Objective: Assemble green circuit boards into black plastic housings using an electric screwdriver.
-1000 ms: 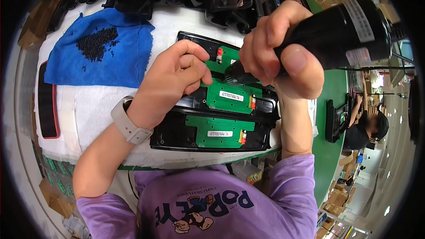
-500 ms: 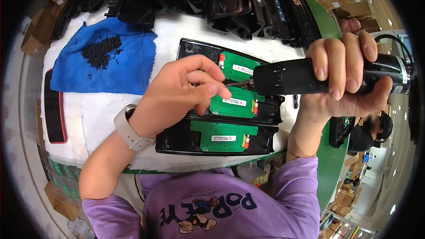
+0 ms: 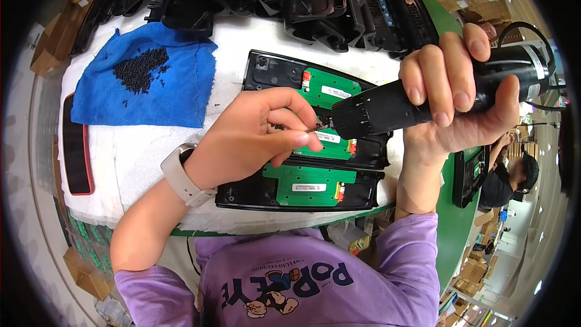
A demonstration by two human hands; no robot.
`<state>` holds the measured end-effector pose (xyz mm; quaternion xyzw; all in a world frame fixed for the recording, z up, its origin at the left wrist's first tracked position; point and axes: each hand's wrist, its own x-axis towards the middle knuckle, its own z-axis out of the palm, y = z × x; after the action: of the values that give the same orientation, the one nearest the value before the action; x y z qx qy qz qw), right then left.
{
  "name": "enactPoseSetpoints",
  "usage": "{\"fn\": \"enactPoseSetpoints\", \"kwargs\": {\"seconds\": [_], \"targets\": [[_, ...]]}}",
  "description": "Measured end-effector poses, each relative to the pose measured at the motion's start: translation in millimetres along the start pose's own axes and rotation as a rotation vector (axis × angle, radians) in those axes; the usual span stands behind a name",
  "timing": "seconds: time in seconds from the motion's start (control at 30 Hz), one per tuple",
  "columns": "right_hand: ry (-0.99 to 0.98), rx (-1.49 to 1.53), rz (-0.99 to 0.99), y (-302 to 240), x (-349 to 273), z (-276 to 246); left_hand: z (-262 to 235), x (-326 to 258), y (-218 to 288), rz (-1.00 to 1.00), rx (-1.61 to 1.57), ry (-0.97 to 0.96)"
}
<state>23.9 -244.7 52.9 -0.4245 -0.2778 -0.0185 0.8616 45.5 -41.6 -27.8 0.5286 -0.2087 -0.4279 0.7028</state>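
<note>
My right hand (image 3: 451, 94) wraps around a black electric screwdriver (image 3: 378, 110), held level with its bit end pointing left. At that end, the thumb and fingers of my left hand (image 3: 242, 136) pinch a thin dark screw (image 3: 311, 130) against the bit. A few more dark screws (image 3: 278, 126) show in the curled fingers. Below my hands lie three long black plastic housings with green circuit boards: a far one (image 3: 266, 75), a middle one (image 3: 372, 145) partly hidden by my left hand, and a near one (image 3: 363, 191).
Left of the housings, a blue cloth (image 3: 175, 106) bears a pile of small black screws (image 3: 142, 71). A red-edged phone (image 3: 77, 151) lies beside it. Black plastic parts (image 3: 254, 0) are heaped along the back. Another housing (image 3: 469, 175) sits right, near a person (image 3: 508, 178).
The screwdriver has tilted, its bit end shifting left and slightly down to meet my left fingers. My left hand has moved a little right and down.
</note>
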Motion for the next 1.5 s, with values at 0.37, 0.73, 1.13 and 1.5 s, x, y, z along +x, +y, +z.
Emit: {"fn": "enactPoseSetpoints", "kwargs": {"seconds": [0.37, 0.73, 1.13, 1.5], "targets": [[0.085, -0.013, 0.038, -2.1, -0.7, 2.6, 1.8, -0.2, -0.6, 0.021, 0.094, 0.012], [0.148, 0.02, 0.11, -4.2, -1.4, 6.1, 4.5, -3.1, 1.7, -0.011, 0.073, -0.069], [0.127, 0.051, 0.151, -1.6, -1.3, -3.5, -4.1, 1.2, -0.3, 0.101, 0.188, 0.156], [0.025, -0.4, 0.103, 16.7, -13.4, 1.9, -10.1, 1.3, -0.7, 0.045, -0.027, 0.249]]}}
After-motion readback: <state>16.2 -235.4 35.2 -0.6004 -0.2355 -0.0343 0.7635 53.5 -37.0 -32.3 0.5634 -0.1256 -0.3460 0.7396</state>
